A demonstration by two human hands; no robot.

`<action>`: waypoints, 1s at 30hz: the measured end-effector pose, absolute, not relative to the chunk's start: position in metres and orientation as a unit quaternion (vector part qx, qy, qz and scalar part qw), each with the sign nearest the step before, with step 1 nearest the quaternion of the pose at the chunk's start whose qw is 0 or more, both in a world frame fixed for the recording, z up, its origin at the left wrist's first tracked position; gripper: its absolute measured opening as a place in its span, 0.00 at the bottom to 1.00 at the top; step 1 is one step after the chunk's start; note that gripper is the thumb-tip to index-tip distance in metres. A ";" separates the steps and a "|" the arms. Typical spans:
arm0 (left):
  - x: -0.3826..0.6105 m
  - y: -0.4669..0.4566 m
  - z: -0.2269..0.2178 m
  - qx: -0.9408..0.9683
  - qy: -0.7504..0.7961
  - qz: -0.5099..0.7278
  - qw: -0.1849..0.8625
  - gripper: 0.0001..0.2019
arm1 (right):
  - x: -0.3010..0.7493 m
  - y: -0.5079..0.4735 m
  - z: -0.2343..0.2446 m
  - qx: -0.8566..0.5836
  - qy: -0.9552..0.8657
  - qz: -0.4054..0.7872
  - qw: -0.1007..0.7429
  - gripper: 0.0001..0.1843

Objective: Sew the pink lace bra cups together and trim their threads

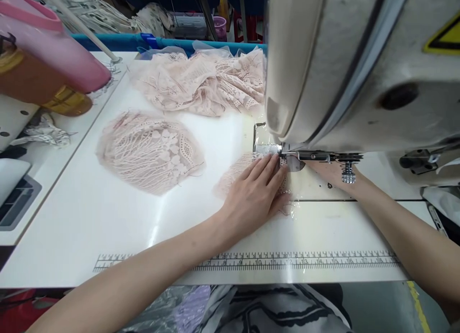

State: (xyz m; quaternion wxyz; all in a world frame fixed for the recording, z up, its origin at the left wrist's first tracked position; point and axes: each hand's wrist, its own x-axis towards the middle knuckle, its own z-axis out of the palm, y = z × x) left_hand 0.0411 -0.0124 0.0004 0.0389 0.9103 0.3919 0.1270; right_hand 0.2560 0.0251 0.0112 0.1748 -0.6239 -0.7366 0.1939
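My left hand (253,194) lies flat with its fingers stretched forward, pressing a small piece of pale pink lace (232,175) on the table just in front of the presser foot area of the sewing machine (298,84). Clear film or thread glints along the lace's right side. My right hand (328,172) reaches in under the machine head; its wrist shows, but the fingers are hidden behind the metal tension parts (347,165). Left of my left hand rests a separate lace piece (154,153) with a leaf and flower pattern.
A heap of pink lace (201,81) lies at the table's back edge. On the left stand a pink bottle (72,55) and a brown container (39,76). A printed ruler (287,261) runs along the front edge. The bulky machine head fills the upper right.
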 end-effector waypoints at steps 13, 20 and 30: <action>0.042 -0.013 0.000 0.908 0.396 0.137 0.017 0.27 | 0.259 0.034 -0.003 -0.604 -0.736 0.211 0.219 0.20; 0.042 -0.014 -0.002 0.908 0.397 0.138 -0.005 0.27 | 0.262 0.035 -0.011 -0.563 -0.746 0.224 0.275 0.20; 0.043 -0.014 -0.002 0.908 0.394 0.143 -0.007 0.27 | 0.261 0.031 -0.012 -0.570 -0.755 0.205 0.250 0.19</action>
